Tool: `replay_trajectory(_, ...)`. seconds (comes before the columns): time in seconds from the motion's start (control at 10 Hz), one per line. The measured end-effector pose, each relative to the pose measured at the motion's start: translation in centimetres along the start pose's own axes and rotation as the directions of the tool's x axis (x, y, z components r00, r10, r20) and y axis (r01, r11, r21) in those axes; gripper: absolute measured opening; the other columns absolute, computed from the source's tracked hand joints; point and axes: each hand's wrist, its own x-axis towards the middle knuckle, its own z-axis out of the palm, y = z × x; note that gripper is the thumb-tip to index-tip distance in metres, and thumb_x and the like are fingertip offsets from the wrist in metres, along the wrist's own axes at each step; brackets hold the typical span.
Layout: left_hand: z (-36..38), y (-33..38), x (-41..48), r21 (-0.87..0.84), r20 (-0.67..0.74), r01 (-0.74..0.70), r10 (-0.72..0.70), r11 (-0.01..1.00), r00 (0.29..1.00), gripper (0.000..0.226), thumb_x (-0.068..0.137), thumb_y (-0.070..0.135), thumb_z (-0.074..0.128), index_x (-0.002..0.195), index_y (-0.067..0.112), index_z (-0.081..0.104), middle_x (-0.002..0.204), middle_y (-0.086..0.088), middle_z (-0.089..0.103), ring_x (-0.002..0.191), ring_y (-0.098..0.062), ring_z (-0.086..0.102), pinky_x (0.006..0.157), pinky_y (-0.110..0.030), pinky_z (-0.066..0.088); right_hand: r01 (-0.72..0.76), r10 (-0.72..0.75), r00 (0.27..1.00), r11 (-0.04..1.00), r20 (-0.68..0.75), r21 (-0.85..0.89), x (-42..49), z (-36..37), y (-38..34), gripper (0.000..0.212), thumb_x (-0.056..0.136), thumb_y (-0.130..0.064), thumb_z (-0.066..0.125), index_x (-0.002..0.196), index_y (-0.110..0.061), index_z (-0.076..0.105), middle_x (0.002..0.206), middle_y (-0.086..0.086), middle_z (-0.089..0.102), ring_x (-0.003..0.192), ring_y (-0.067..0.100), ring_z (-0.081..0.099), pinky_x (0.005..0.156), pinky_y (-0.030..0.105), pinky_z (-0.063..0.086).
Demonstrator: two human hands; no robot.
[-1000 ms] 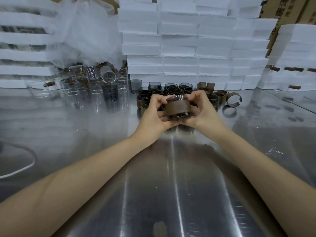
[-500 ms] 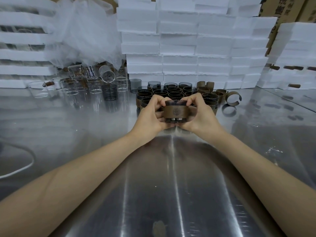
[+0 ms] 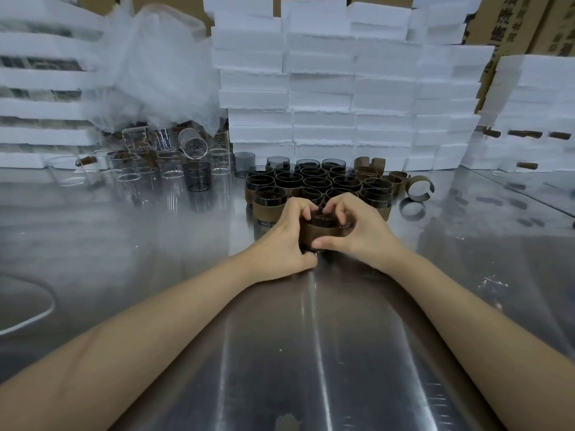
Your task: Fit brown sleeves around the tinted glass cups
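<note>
Fingers [image 3: 304,210]: yours curl in from both sides over the rim of one tinted glass cup [image 3: 324,218], the tips meeting at its far edge.
Left hand [image 3: 284,241]: yours grasps the cup from 9 o'clock, thumb low at the base.
Right hand [image 3: 361,231]: yours grasps it from 3 o'clock, thumb pressed flat on the near face.
Brown sleeve [image 3: 320,232]: wrapped round the wall of the held cup, the dark rim showing above it.
Held cup, place: centre of the steel table [image 3: 311,353], down at the surface; you cannot tell whether the base touches it.
Sleeved cups [image 3: 314,181]: a packed cluster, 12 o'clock, just beyond your knuckles.
Loose sleeves [image 3: 420,189]: open C-shaped bands, 2 o'clock, beside the cluster.
Clear glasses [image 3: 149,172]: 10 o'clock, some tipped over; one bare tinted cup [image 3: 197,179] stands among them.
Foam blocks [image 3: 323,98]: white, stacked as a wall, 12 o'clock, behind the cups.
Plastic bag [image 3: 161,66]: 11 o'clock, above the clear glasses.
</note>
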Motion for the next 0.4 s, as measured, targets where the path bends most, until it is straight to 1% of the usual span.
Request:
replay_trajectory(0.1,0.4,0.2,-0.1,0.072,0.006,-0.028,0.028,0.997,1.000,0.054,0.076,0.017,0.073,0.101,0.026,0.026,0.123,0.001,0.033,0.112,-0.011,0.040,0.086,-0.015,0.040,0.101,-0.103,0.994,0.992,-0.031,-0.079,-0.2,0.3,0.3,0.043,0.073,-0.021,0.083,0.071,-0.016,0.041,0.099,0.000,0.060,0.091,0.008,0.056,0.076,0.016,0.042)
replay_trajectory(0.2,0.9,1.2,-0.1,0.243,-0.048,-0.071,0.085,0.967,0.995,0.043,0.080,0.020,0.072,0.100,0.018,0.034,0.127,-0.004,0.035,0.122,-0.017,0.035,0.098,-0.026,0.037,0.136,-0.141,0.980,0.990,-0.144,-0.043,-0.2,0.7,0.0,0.020,0.089,-0.018,0.058,0.078,-0.002,0.060,0.084,-0.002,0.065,0.068,0.006,0.054,0.062,0.015,0.039)
replay_trajectory(0.3,0.7,2.1,-0.3,0.335,-0.127,-0.033,0.080,0.942,0.989,0.041,0.082,0.022,0.070,0.112,0.007,0.046,0.139,-0.009,0.032,0.134,-0.022,0.029,0.104,-0.030,0.035,0.108,-0.136,0.962,0.986,-0.238,-0.127,-0.5,0.6,-0.2,0.027,0.092,-0.022,0.048,0.094,-0.006,0.070,0.076,-0.004,0.066,0.060,0.001,0.053,0.057,0.010,0.034)
replay_trajectory(0.4,0.8,3.9,-1.3,0.496,-0.197,0.060,0.045,0.866,0.979,0.046,0.088,0.017,0.062,0.128,0.000,0.046,0.149,-0.020,0.027,0.143,-0.032,0.021,0.117,-0.039,0.024,0.038,-0.102,0.940,0.980,-0.327,-0.194,-0.9,0.6,-0.7,0.030,0.094,-0.025,0.045,0.098,-0.009,0.070,0.081,-0.005,0.066,0.068,0.000,0.058,0.060,0.019,0.043)
